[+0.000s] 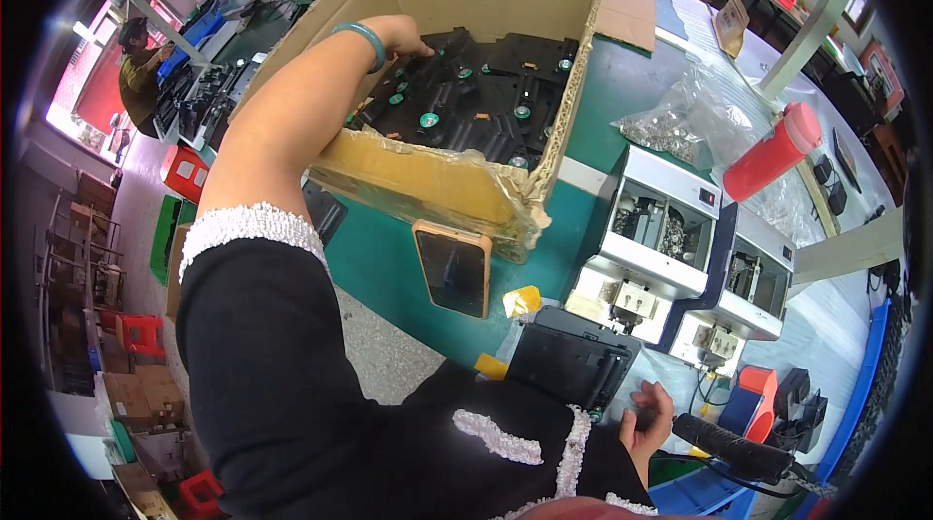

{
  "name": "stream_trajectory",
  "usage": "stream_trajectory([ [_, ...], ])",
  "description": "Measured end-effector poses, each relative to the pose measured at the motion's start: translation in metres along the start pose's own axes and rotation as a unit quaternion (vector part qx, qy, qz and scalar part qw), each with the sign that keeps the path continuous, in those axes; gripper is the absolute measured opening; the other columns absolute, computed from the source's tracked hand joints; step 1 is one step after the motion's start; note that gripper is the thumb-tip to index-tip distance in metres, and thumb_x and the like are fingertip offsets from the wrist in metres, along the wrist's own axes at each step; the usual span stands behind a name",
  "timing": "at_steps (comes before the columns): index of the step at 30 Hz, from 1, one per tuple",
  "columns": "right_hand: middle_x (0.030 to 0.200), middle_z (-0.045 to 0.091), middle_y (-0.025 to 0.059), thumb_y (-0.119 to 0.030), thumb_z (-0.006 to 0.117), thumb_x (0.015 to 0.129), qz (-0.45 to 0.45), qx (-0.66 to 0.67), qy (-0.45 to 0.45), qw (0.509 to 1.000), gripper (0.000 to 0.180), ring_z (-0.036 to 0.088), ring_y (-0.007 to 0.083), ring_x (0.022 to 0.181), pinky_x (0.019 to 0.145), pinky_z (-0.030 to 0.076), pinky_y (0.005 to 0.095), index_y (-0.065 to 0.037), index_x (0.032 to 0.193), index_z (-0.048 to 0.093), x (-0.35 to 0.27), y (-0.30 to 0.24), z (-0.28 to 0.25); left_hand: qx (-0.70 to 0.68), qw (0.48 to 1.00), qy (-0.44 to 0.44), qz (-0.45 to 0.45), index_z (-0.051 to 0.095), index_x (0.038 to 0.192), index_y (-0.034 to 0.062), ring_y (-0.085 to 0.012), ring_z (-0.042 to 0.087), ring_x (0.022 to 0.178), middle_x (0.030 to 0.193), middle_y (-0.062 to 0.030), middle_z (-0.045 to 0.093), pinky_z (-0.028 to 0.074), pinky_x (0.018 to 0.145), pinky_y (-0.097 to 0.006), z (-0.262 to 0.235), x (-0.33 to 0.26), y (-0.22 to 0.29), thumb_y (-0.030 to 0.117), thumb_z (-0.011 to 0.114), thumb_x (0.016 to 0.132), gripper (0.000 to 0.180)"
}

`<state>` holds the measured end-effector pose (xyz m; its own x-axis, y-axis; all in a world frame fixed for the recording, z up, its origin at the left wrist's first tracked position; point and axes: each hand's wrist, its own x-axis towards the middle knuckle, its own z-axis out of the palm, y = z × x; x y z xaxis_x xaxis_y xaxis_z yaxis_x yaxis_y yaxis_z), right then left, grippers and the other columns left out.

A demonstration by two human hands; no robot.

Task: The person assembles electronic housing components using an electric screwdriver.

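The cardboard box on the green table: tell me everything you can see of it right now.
The cardboard box is large, brown corrugated board, open at the top, flaps spread outward. Its near wall is crumpled and torn along the rim. It sits on the green table, holding black plastic parts with green-ringed round fittings, packed in a layer. The left hand reaches inside onto the parts, forearm crossing the left rim. A phone lies against the near wall.

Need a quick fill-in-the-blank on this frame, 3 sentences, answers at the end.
1. The left hand reaches into the cardboard ____ holding black parts.
2. A phone with an orange case lies on the ____ table.
3. The right hand rests near the black ____-shaped tool.

Missing words: box; green; handle
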<state>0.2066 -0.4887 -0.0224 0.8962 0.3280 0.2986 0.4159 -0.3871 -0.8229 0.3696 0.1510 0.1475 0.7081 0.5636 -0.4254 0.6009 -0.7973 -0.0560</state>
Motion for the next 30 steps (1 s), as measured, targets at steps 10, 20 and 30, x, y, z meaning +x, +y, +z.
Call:
stream_trajectory([
  [10, 0.106, 0.065, 0.0186, -0.011, 0.069, 0.076, 0.005, 0.003, -0.017, 1.0, 0.055, 0.063, 0.0228, 0.082, 0.081, 0.049, 0.0319, 0.001, 0.126, 0.049, 0.001, -0.002, -0.002, -0.11, 0.988, 0.085, -0.067, 0.067, 0.106, -0.0058, -0.033, 0.065, 0.081, 0.102, -0.0209, 0.067, 0.051, 0.076, -0.043, 0.013, 0.003, 0.017, 0.053, 0.063, 0.085, 0.062],
  [20, 0.106, 0.062, 0.0156, -0.009, 0.067, 0.079, 0.091, 0.018, 0.006, 0.996, 0.051, 0.06, 0.0196, 0.088, 0.086, 0.046, 0.0322, 0.001, 0.127, 0.05, -0.004, -0.011, 0.001, -0.005, 0.99, 0.143, 0.013, 0.051, 0.136, 0.0146, -0.0337, 0.048, 0.126, 0.136, -0.0168, 0.052, 0.039, 0.104, -0.041, 0.038, 0.047, -0.001, 0.021, 0.055, 0.091, 0.045],
  [30, 0.104, 0.063, 0.0145, -0.003, 0.066, 0.079, 0.104, 0.023, 0.015, 0.994, 0.047, 0.059, 0.0186, 0.087, 0.084, 0.046, 0.0302, 0.001, 0.124, 0.052, -0.004, -0.009, 0.004, 0.082, 0.986, 0.137, 0.043, 0.064, 0.119, 0.0106, -0.0344, 0.058, 0.112, 0.119, -0.0169, 0.063, 0.046, 0.094, -0.041, 0.036, 0.052, 0.0, 0.01, 0.057, 0.083, 0.037],
])
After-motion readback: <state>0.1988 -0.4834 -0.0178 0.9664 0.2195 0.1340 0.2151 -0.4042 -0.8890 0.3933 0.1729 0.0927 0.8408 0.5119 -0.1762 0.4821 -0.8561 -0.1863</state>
